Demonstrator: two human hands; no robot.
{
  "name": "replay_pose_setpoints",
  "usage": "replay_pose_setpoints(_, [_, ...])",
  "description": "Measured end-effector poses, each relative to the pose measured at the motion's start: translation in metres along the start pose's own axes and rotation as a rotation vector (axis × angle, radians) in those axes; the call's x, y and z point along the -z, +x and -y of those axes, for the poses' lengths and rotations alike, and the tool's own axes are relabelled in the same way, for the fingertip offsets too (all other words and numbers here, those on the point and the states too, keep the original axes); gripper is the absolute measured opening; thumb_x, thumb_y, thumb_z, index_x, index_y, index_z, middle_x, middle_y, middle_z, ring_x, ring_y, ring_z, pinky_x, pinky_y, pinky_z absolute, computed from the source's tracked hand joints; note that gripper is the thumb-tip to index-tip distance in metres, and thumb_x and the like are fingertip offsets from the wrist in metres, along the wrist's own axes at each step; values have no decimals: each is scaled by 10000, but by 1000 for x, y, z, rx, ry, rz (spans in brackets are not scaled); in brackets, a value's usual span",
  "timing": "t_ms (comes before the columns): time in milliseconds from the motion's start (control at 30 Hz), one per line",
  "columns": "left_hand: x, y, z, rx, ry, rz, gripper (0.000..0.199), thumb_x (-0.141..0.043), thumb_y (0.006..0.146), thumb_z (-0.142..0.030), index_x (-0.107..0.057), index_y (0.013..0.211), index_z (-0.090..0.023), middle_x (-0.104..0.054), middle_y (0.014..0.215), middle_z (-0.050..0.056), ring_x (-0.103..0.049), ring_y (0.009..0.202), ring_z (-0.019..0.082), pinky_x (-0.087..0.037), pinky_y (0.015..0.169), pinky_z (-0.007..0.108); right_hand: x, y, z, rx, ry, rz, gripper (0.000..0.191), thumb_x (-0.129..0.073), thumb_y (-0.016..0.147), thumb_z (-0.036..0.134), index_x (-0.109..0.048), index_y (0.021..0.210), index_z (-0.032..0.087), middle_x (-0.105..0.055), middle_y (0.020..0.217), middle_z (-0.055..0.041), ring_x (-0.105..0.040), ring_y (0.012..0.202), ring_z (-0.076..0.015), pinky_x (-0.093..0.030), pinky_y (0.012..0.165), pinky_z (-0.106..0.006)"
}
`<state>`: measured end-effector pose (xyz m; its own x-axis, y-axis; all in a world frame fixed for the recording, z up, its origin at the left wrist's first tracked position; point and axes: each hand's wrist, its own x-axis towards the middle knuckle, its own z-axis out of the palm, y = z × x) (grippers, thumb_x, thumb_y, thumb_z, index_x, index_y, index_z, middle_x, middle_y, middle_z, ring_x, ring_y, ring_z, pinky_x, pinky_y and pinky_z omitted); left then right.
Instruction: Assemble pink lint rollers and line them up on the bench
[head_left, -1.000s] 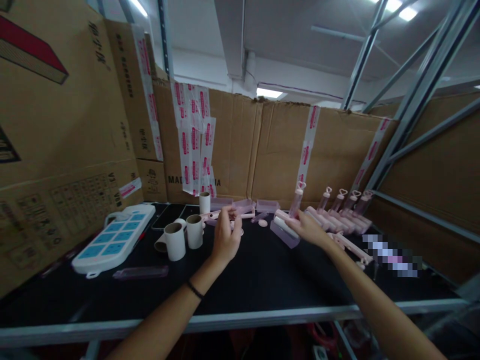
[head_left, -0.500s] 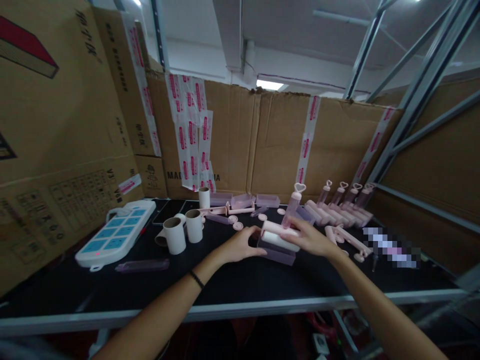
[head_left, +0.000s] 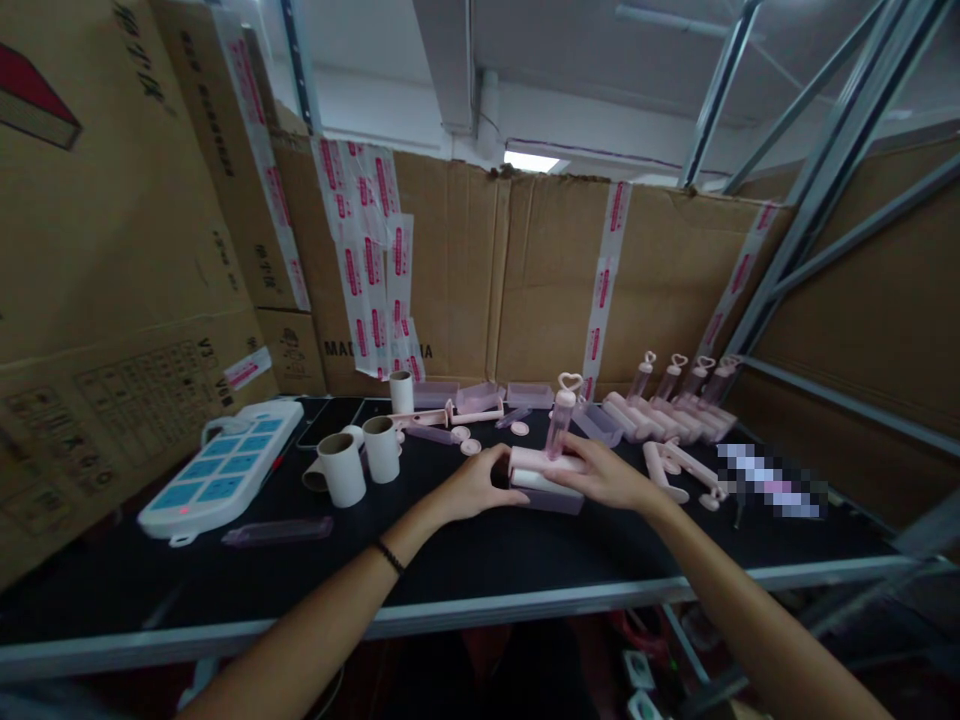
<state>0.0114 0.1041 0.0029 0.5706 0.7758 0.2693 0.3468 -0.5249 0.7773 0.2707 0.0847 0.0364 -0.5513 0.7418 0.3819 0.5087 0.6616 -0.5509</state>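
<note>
In the middle of the bench, my right hand (head_left: pixel 606 474) grips the pink lint roller (head_left: pixel 541 462), its fingers over the right end of the body. The roller's clear handle (head_left: pixel 558 430) stands up, topped by a heart-shaped loop. Under the pink body shows a white roll (head_left: pixel 551 481), sitting in the opening of a translucent purple cover (head_left: pixel 551 500). My left hand (head_left: pixel 474 486) is closed around the left end of that cover, thumb at the front and fingers behind. Whether the roller is fully seated in the cover I cannot tell.
White rolls (head_left: pixel 342 470) and a power strip (head_left: pixel 225 472) stand at left. Purple covers (head_left: pixel 529 396), pink frames (head_left: pixel 478 412) and round caps (head_left: pixel 470 447) lie at the back. Several assembled rollers (head_left: pixel 675 415) line the back right, near loose pink parts (head_left: pixel 656 470). Cardboard (head_left: pixel 450 270) walls the bench.
The lint roller and the cover have levelled out from a tilt, and the roller sits closer down onto the cover. Both hands keep their hold. The view has shifted slightly.
</note>
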Motion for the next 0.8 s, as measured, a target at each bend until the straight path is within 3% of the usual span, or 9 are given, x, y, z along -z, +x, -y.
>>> replay_pose_setpoints(300, [0, -1, 0, 23, 31, -9, 537, -839, 688, -467, -598, 1060, -164, -614, 962, 17, -579, 884, 200, -440, 763, 279, 0, 0, 3, -26, -27, 17, 350, -621, 921, 504, -615, 1075, 190, -692, 1005, -44, -622, 879, -214, -472, 836, -319])
replay_pose_setpoints(567, [1, -1, -1, -21, 20, -16, 619, -843, 689, -450, -583, 1192, -198, -630, 1125, 57, -601, 1026, 240, -456, 913, 349, -6, -4, 4, -47, -48, 82, 327, -615, 927, 486, -624, 1077, 195, -707, 970, -38, -645, 824, -208, -479, 763, -306])
replay_pose_setpoints(667, [0, -2, 0, -23, -5, -5, 622, -836, 704, -437, -573, 1215, -201, -631, 1158, 67, -611, 1043, 243, -467, 918, 354, -5, -8, 1, -63, 6, 74, 346, -631, 919, 489, -620, 1118, 206, -717, 1046, -49, -671, 931, -237, -506, 863, -352])
replay_pose_setpoints(800, [0, -2, 1, -18, -50, 18, 604, -826, 722, -425, -565, 1215, -192, -647, 1127, 66, -625, 1027, 239, -476, 909, 352, 1, -15, -9, -69, 118, -51, 429, -522, 989, 476, -553, 1339, 230, -636, 1356, -92, -608, 1234, -260, -441, 1087, -431])
